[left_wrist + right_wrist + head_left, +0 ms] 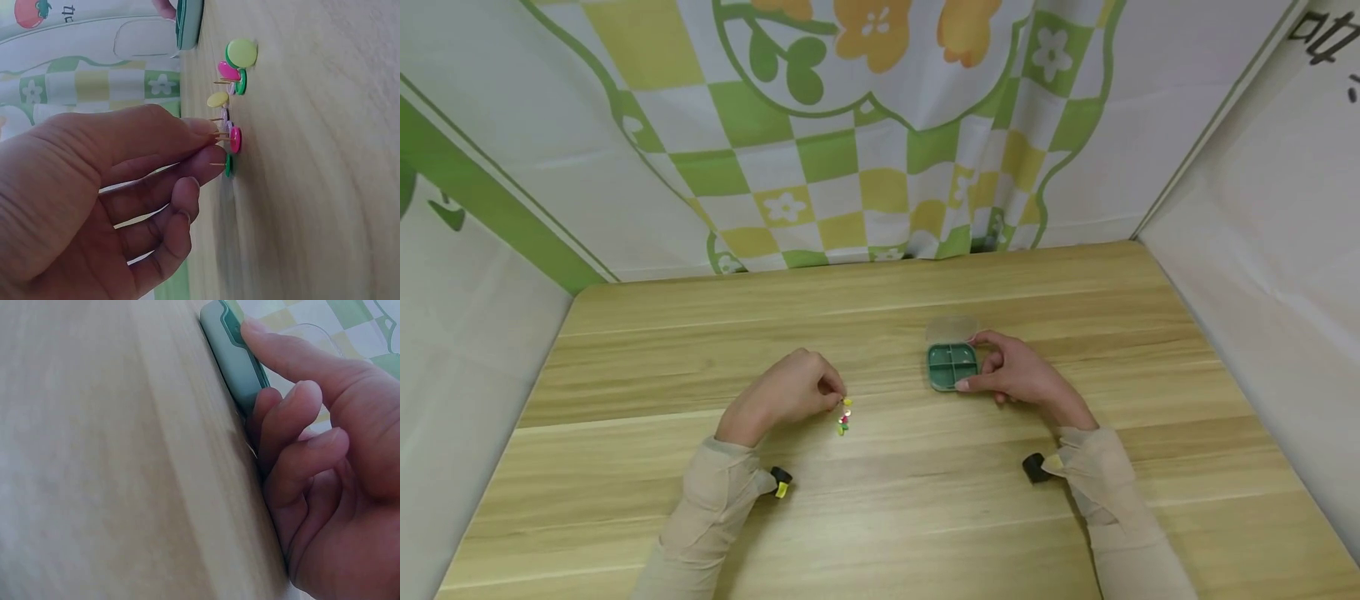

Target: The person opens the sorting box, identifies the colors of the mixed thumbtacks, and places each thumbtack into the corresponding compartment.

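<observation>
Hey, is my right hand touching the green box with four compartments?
Touching. The right wrist view shows it: your right hand has its thumb against the green box at its upper edge.

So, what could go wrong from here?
The left grip might get pricked: several thumbtacks point upward right by its fingertips. It could also knock some across the table, since they lie bunched together. And if the right grip slipped, the green box, its clear lid open, might shift.
</observation>
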`<state>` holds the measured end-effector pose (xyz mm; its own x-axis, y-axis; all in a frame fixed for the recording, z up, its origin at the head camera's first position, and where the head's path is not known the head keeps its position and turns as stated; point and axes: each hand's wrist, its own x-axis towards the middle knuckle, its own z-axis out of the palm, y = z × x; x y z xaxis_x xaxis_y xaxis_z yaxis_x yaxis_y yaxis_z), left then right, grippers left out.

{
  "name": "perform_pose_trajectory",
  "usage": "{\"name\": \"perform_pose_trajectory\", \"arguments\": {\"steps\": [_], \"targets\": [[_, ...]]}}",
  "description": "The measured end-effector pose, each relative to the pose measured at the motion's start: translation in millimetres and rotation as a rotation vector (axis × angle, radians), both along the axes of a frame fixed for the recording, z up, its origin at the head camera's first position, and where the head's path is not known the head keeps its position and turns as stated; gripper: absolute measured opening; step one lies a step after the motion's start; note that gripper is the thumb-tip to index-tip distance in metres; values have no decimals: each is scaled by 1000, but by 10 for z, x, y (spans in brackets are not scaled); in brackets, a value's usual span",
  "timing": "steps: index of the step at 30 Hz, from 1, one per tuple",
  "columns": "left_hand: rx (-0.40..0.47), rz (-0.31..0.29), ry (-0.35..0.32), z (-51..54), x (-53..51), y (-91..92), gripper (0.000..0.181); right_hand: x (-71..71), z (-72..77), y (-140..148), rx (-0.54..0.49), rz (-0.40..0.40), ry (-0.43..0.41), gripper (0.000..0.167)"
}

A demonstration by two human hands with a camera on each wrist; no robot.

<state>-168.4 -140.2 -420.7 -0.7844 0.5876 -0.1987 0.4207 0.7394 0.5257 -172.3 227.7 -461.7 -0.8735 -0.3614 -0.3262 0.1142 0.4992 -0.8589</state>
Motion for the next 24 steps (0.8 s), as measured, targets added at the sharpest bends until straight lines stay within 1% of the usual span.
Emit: {"name": "perform_pose_trajectory", "arguments": {"steps": [3,10,16,20,24], "targets": [[2,1,3,3,6,5,17,3,11,-6,10,-5,-2,78],[6,-20,39,-19,-3,1,20,10,40,-11,24,-13,-7,77],[21,-3,-7,-35,-11,-12,14,9,30,-3,19,-7,-7,76],[49,16,-45,-36,-14,-18,17,10,28,-8,18,-8,-11,76],[64,37,-34,-32,-17,-25,21,9,32,-5,21,2,-4,78]]}}
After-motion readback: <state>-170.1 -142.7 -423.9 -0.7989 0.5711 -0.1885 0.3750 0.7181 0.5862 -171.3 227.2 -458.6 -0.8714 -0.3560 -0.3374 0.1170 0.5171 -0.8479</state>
